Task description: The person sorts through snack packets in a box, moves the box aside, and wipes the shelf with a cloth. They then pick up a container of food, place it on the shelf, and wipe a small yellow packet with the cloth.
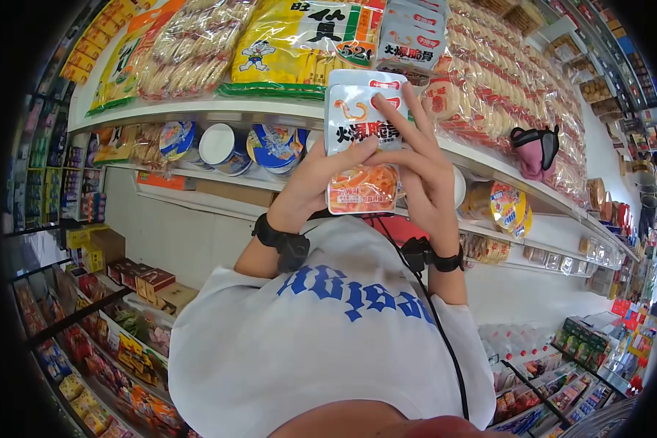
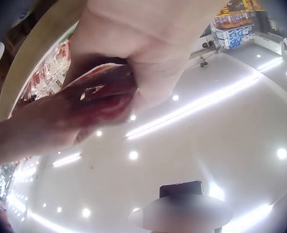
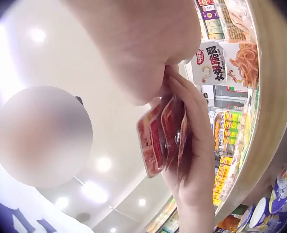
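Upright in front of the chest is a small stack of white-and-red snack packets (image 1: 352, 120), with dark Chinese print and a picture of orange food. My left hand (image 1: 308, 179) grips the stack at its lower left, the thumb lying across the front. From the right, my right hand (image 1: 427, 164) rests spread fingers over the front and right edge of the stack. In the right wrist view, the lower ends of several packets (image 3: 153, 141) are fanned apart between the hands. The left wrist view shows a packet's reddish back (image 2: 104, 99) tucked in the grip.
Behind the hands runs a white shelf (image 1: 219, 109) with yellow cracker bags (image 1: 299, 51), wrapped rice crackers (image 1: 197, 51) and more matching packets (image 1: 412, 47). Instant noodle tubs (image 1: 274, 146) stand on the shelf below. A pink-and-black item (image 1: 536, 150) sits at the shelf edge.
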A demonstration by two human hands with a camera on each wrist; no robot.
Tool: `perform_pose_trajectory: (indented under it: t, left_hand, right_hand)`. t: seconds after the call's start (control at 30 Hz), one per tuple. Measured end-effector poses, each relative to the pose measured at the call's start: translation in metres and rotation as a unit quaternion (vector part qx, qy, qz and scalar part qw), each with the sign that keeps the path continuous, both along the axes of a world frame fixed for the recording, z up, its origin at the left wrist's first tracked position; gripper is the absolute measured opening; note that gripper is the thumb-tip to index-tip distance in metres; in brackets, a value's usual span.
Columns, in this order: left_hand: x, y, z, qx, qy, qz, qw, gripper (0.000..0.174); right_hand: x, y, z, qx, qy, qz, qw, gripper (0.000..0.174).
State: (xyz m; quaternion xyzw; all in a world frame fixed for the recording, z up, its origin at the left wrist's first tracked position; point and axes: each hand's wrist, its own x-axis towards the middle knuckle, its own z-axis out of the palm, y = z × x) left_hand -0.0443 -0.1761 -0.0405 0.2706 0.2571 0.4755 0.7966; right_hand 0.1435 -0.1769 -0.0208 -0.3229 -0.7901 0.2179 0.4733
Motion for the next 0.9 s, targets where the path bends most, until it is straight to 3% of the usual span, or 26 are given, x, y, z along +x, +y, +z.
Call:
perform_pose_trajectory:
  t: [0.07, 0.13, 0.17, 0.27, 0.3, 0.4, 0.43, 0.5, 0.53, 0.6, 0.67, 0.7, 0.8, 0.83, 0.9]
  left_hand:
    - [0.005, 0.001, 0.001, 0.007, -0.003, 0.016, 1.0, 0.045]
    - [0.003, 0.005, -0.006, 0.1, 0.103, 0.079, 0.986, 0.046]
    - [0.003, 0.006, -0.008, 0.146, 0.156, 0.109, 0.971, 0.047]
    - [0.005, 0.004, -0.002, 0.226, 0.218, 0.163, 0.935, 0.049]
    - [0.006, 0.002, -0.002, 0.195, 0.186, 0.146, 0.952, 0.052]
    - [0.012, 0.023, 0.004, 0.491, 0.312, 0.163, 0.797, 0.054]
    - [0.014, 0.026, 0.003, 0.498, 0.324, 0.162, 0.788, 0.058]
    - [0.016, 0.034, 0.016, 0.523, 0.399, 0.175, 0.733, 0.059]
    - [0.017, 0.039, 0.021, 0.533, 0.436, 0.181, 0.702, 0.06]
    - [0.022, 0.054, 0.025, 0.529, 0.44, 0.213, 0.694, 0.057]
    - [0.026, 0.068, 0.021, 0.527, 0.443, 0.263, 0.676, 0.054]
    - [0.025, 0.077, 0.009, 0.533, 0.46, 0.277, 0.654, 0.05]
    - [0.022, 0.098, -0.01, 0.524, 0.499, 0.247, 0.645, 0.047]
    - [0.022, 0.099, -0.008, 0.504, 0.486, 0.222, 0.679, 0.044]
    - [0.021, 0.109, -0.015, 0.512, 0.465, 0.205, 0.693, 0.05]
  right_hand:
    - [-0.003, -0.002, -0.001, -0.026, 0.066, -0.026, 0.997, 0.038]
    - [-0.015, -0.008, 0.0, -0.079, 0.161, -0.084, 0.98, 0.054]
    - [-0.009, -0.006, -0.007, -0.128, 0.149, -0.063, 0.978, 0.078]
    - [-0.002, -0.014, -0.018, -0.223, 0.127, -0.044, 0.965, 0.067]
    - [0.001, -0.012, -0.021, -0.21, 0.109, -0.04, 0.971, 0.062]
    - [0.01, -0.009, -0.026, -0.158, 0.071, -0.059, 0.983, 0.05]
    - [0.013, -0.007, -0.026, -0.13, 0.07, -0.084, 0.986, 0.046]
    - [0.028, 0.001, -0.019, -0.183, 0.016, -0.103, 0.978, 0.043]
    - [0.03, 0.007, -0.014, -0.131, 0.035, -0.116, 0.984, 0.041]
    - [0.032, 0.019, -0.003, -0.025, 0.073, -0.14, 0.987, 0.038]
    - [0.038, 0.043, -0.007, -0.027, 0.125, -0.184, 0.975, 0.037]
    - [0.036, 0.053, 0.005, 0.032, 0.075, -0.216, 0.973, 0.034]
    - [0.043, 0.076, 0.001, 0.007, 0.05, -0.214, 0.976, 0.043]
    - [0.043, 0.08, -0.004, 0.007, 0.065, -0.213, 0.975, 0.044]
    - [0.04, 0.09, -0.006, 0.026, 0.025, -0.216, 0.976, 0.043]
